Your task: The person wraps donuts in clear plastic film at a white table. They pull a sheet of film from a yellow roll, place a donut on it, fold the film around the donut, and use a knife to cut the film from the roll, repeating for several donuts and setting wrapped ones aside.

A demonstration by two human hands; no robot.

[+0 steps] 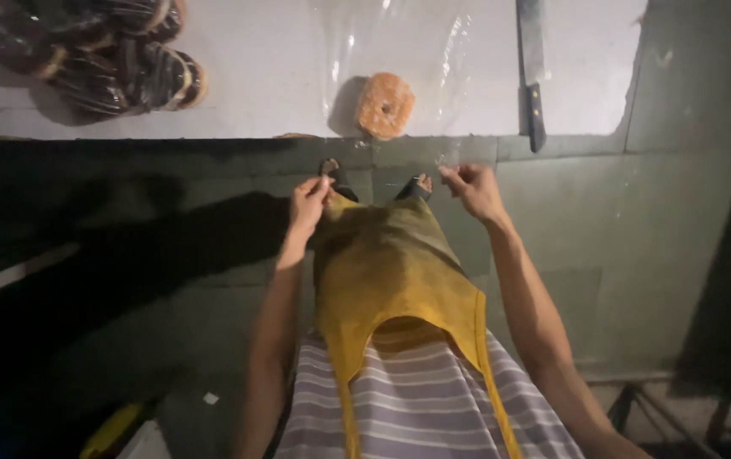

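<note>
Partly cropped: knife (533,76), wrapped doughnuts (106,55).

- Plastic sheet (399,51) – clear, glossy, wrinkled film.
- Wrapped doughnuts (119,59) – covered in shiny plastic.
- Doughnut (385,105) – matt, rough crust.
- Knife (533,68) – dull metal blade, dark handle w/ rivets.
- Apron (391,272) – matt yellow cloth.
- Shirt (416,399) – striped cloth.

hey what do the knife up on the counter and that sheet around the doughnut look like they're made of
The knife: a dull grey blade, likely metal, with a dark handle that could be wood or plastic. The sheet around the doughnut: thin clear plastic film, judging by its see-through look, wrinkles and glossy white glints.
</note>
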